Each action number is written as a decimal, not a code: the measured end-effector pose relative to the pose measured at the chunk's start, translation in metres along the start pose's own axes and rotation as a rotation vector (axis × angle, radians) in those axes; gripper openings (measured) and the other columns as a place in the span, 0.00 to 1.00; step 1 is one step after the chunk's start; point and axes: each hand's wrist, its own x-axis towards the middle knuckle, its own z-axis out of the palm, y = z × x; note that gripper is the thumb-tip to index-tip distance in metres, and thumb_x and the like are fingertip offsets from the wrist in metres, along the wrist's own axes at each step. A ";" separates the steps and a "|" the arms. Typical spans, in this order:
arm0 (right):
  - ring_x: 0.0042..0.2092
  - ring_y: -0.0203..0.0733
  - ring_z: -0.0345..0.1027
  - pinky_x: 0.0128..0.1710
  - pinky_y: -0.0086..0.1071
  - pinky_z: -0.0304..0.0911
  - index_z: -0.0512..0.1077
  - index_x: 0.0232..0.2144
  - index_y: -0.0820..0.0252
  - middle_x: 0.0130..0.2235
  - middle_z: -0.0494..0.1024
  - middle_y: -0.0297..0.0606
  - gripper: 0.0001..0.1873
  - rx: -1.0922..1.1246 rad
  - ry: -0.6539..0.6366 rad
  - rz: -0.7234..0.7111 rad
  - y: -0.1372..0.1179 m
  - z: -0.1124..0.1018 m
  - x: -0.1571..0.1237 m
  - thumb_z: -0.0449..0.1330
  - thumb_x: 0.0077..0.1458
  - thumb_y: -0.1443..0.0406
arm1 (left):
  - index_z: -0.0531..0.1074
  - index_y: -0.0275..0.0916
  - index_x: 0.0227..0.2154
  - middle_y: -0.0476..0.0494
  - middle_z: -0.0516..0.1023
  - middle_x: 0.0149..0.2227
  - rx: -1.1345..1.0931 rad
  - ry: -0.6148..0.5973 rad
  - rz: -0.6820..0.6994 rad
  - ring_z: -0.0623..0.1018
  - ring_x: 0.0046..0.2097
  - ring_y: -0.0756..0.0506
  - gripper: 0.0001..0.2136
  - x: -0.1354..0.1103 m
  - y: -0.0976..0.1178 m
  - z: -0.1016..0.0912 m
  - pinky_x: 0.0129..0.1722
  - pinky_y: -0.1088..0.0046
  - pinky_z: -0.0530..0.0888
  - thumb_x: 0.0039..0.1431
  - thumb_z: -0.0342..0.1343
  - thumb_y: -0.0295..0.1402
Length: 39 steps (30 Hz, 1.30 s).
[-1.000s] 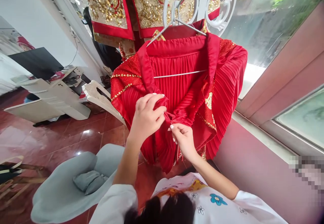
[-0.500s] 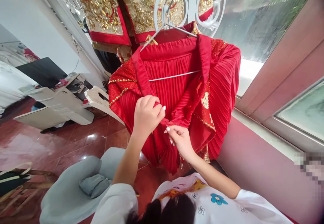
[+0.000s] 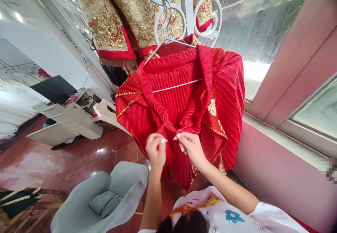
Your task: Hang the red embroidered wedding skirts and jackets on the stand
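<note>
Tiled floor (image 3: 116,148) lies left of the grip, window frame (image 3: 279,82) right. Right hand (image 3: 193,148) pinches red garment (image 3: 173,101), spread directly ahead; left hand (image 3: 156,152) closure cannot be determined.

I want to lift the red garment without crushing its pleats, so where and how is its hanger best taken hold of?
Probably take the hanger at its neck, where the sloping sides meet, coming from the camera side: there it stands bare above the red garment, while the lower ends run into the fabric.
</note>
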 end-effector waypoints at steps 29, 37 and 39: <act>0.14 0.24 0.42 0.17 0.26 0.41 0.63 0.12 0.61 0.10 0.54 0.25 0.15 0.176 0.129 -0.008 -0.016 0.043 0.009 0.59 0.45 0.62 | 0.58 0.40 0.18 0.50 0.66 0.17 0.033 -0.067 0.066 0.66 0.19 0.52 0.10 -0.020 0.012 0.042 0.20 0.77 0.62 0.54 0.46 0.27; 0.28 0.37 0.66 0.31 0.31 0.60 0.76 0.35 0.62 0.29 0.76 0.38 0.13 -0.717 0.359 -0.469 -0.013 -0.044 0.000 0.54 0.54 0.63 | 0.54 0.39 0.16 0.54 0.58 0.16 0.072 -0.096 0.054 0.60 0.21 0.54 0.15 -0.020 0.002 0.028 0.23 0.77 0.58 0.57 0.48 0.26; 0.29 0.38 0.67 0.33 0.32 0.61 0.74 0.45 0.61 0.34 0.77 0.39 0.18 -0.930 0.311 -0.463 -0.015 -0.059 -0.002 0.55 0.51 0.64 | 0.54 0.39 0.16 0.54 0.58 0.16 0.062 -0.110 0.070 0.60 0.22 0.53 0.16 -0.017 0.005 0.030 0.24 0.77 0.58 0.57 0.49 0.26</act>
